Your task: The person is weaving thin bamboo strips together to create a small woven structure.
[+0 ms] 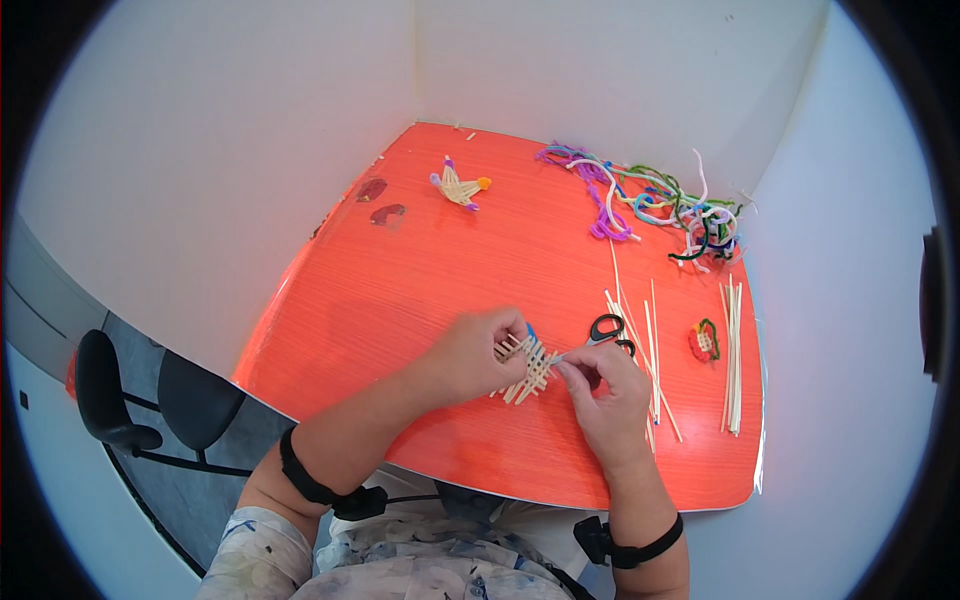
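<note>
Above the near part of the red table, my left hand (480, 350) is closed on a small woven lattice (532, 372) of pale flat strips with loose ends sticking out. A bit of blue strand (531, 333) shows at its upper edge, beside my left fingertips. My right hand (610, 395) is pinched at the lattice's right side, on a thin pale-blue strand (558, 360) that seems to meet the weave. How the strand runs through it is too small to tell. Black-handled scissors (606, 328) lie just beyond my right hand, their blades partly hidden behind it.
Pale strips (655, 350) lie loose past my right hand, with a bundle (733, 355) at the right edge. A small red-and-green-edged woven piece (704, 341) sits between them. Tangled coloured yarn (650, 200) fills the back right; a strip star (460, 187) lies far left on the table (380, 290).
</note>
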Demonstrator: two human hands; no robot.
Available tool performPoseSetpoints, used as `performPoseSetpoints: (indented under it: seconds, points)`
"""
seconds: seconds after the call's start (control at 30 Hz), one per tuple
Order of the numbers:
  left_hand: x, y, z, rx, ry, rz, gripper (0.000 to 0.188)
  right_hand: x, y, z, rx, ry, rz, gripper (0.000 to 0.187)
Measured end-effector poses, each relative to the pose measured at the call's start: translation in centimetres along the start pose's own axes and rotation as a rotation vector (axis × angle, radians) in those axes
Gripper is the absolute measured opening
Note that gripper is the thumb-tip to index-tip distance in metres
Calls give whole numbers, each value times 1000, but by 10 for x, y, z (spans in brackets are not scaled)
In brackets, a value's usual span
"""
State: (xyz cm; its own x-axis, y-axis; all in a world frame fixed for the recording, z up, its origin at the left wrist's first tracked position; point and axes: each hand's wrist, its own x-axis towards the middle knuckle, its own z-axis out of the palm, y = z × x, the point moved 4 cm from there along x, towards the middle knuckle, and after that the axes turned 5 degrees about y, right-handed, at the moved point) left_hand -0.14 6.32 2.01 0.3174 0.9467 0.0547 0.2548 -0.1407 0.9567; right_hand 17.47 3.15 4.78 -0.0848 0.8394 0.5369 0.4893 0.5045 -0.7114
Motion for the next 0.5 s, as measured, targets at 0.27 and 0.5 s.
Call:
performPoseSetpoints:
  seconds: [0.27, 0.5]
  points:
    - [5, -8, -10, -130, 196, -14, 11, -1, -8, 2, 33, -44, -61, 12]
    - [5, 5, -17, -463, 244, -43, 7, -1, -8, 3, 25, -67, -100, 13]
